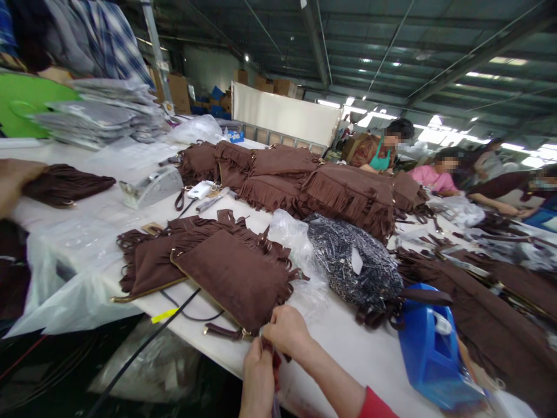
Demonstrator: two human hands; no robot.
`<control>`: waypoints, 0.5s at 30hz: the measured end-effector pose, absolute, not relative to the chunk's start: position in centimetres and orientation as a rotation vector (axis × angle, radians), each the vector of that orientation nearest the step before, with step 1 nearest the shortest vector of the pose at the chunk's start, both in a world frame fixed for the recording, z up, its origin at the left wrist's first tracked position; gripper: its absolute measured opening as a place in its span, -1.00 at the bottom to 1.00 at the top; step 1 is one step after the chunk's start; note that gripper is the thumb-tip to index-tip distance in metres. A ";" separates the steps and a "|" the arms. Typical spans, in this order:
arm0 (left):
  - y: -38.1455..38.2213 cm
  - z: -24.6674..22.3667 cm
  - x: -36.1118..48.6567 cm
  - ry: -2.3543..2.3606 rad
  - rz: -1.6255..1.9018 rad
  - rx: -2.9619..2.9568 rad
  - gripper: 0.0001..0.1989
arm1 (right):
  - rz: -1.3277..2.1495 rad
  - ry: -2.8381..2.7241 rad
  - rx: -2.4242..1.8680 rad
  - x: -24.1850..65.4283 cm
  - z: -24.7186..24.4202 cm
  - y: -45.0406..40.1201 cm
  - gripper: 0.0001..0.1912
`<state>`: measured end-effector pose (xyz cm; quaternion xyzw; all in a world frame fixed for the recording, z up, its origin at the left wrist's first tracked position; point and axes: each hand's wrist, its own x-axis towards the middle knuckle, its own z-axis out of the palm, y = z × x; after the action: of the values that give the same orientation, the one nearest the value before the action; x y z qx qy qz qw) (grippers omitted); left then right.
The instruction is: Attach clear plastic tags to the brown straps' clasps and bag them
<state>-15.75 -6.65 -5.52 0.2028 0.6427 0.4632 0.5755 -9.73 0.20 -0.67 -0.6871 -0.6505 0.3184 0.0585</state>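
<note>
My left hand (257, 367) and my right hand (286, 331) meet at the front edge of the table, fingers closed and pinched together. Between them is a small dark strip with some red below it, too blurred and covered to name. Just beyond my fingers lies a brown fringed pouch (235, 278) with a gold zip along its edge. Its short wrist strap (221, 331) hangs at the near corner, close to my hands. Under its left side rests a second brown fringed pouch (152, 261).
A heap of brown fringed bags (278, 174) crosses the table behind. To the right are a black-and-white woven bag (357, 261) and a blue tape dispenser (429, 348). A clear tape dispenser (152, 186) stands left. Co-workers sit at the far right; a blurred hand (17, 180) is at far left.
</note>
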 end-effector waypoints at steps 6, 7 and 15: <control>-6.5 -6.4 -15.6 1.598 1.053 0.685 -0.60 | 0.907 -2.159 -2.092 -10.4 0.1 1.4 -0.72; -6.5 -6.4 -15.5 1.598 1.051 0.661 -0.58 | 0.922 -2.171 -2.065 -10.4 0.2 1.5 -0.74; -7.0 -5.9 -15.9 1.432 1.130 0.464 -0.48 | 0.677 -1.815 -1.827 -1.5 3.0 -2.8 -0.75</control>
<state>-15.86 -6.97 -5.88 0.1993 0.6149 0.4851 0.5889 -1.52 -2.84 3.02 -0.6665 -0.6622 0.2470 0.2370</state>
